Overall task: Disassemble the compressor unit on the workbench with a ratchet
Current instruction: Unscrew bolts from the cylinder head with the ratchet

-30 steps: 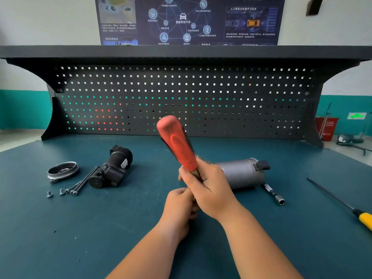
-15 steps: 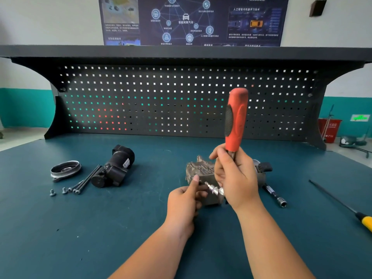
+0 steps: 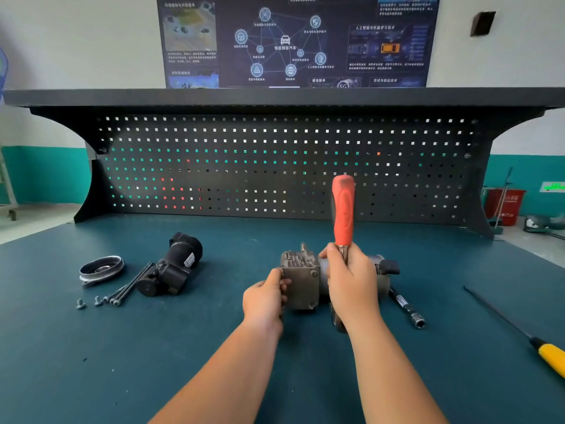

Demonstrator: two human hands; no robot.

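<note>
Two bare hands work at the middle of the teal workbench (image 3: 153,362), where the compressor unit (image 3: 301,280) lies on its side. Its long axis runs left to right: the square, finned metal block points left, and the grey cylindrical body stretches right to a black plug at its end. The left hand (image 3: 264,299) grips the block's left edge, fingers and thumb curled round it. The right hand (image 3: 351,283) is wrapped tightly round the steel shank of the ratchet (image 3: 343,209), just below the red grip, and covers the middle of the unit. The ratchet stands almost upright with the red grip pointing up. Its head is hidden under the hand, so where it meets the unit cannot be told. Well to the left lie a black housing (image 3: 171,267), a metal pulley ring (image 3: 101,269), several long bolts (image 3: 131,284) and two small screws (image 3: 81,303). Just right of the unit, on the near side, rests an extension bar (image 3: 406,307), and far to the right lies a yellow-handled screwdriver (image 3: 550,356)
</note>
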